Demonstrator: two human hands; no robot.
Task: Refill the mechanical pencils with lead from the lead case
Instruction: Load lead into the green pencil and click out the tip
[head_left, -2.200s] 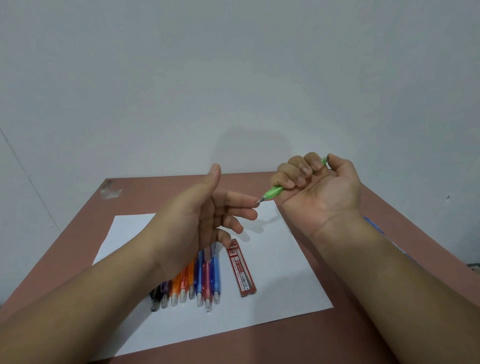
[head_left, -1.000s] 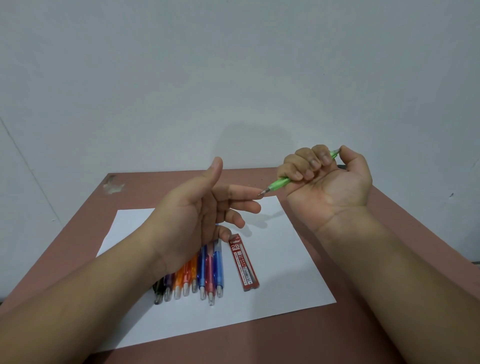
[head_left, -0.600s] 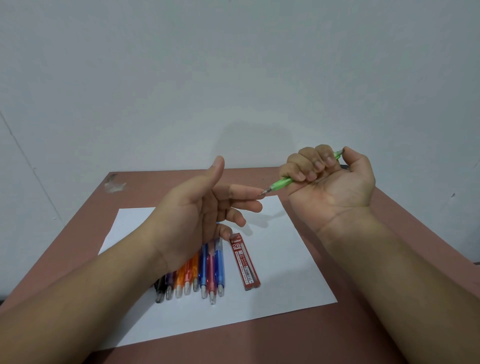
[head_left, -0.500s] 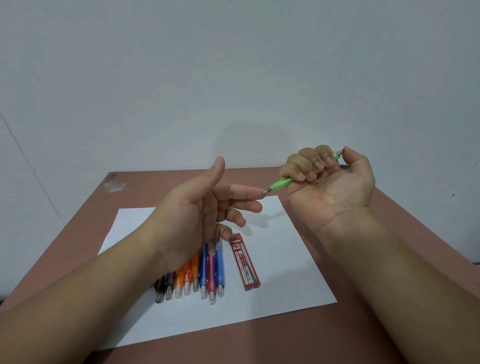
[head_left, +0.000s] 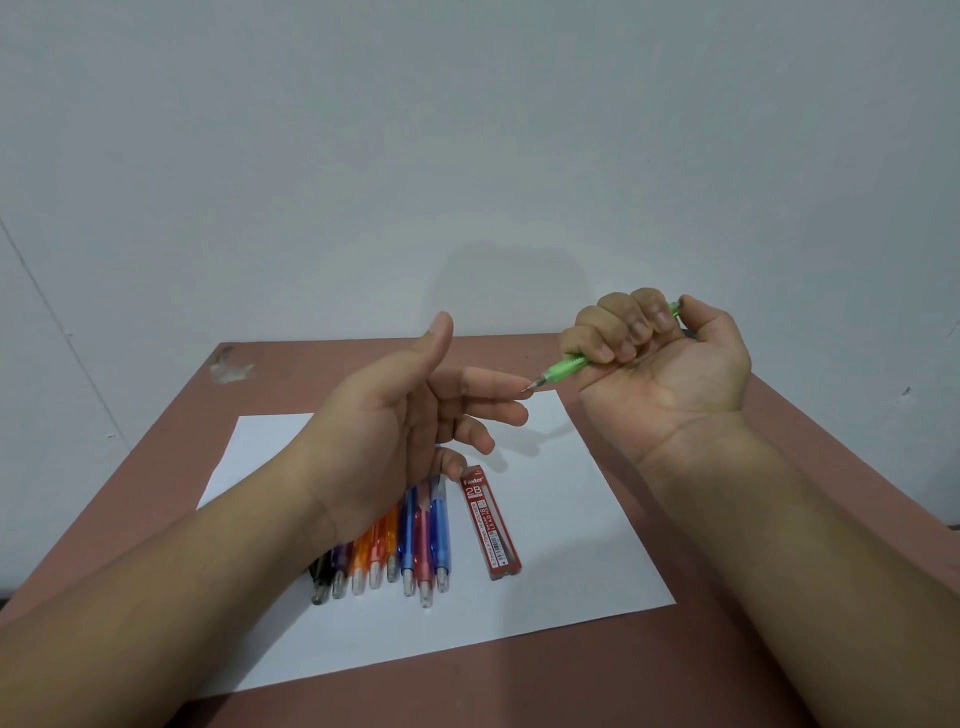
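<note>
My right hand (head_left: 660, 364) is raised above the table, palm up, fingers curled round a green mechanical pencil (head_left: 563, 370). The thumb sits on the pencil's rear end. Its metal tip points left and touches the tip of my left index finger. My left hand (head_left: 405, 431) is held up with straight fingers and raised thumb, holding nothing. Below it, several coloured mechanical pencils (head_left: 410, 540) lie side by side on a white paper sheet (head_left: 571, 519). A red lead case (head_left: 490, 521) marked 2B lies flat to their right.
The paper sheet lies on a reddish-brown table (head_left: 810, 467) set against a pale wall (head_left: 467, 156). A scuffed patch (head_left: 228, 369) marks the table's far left corner.
Both hands have risen slightly since the earliest frame and hold nearly still over the last second. The pencil tip stays at my left index fingertip.
</note>
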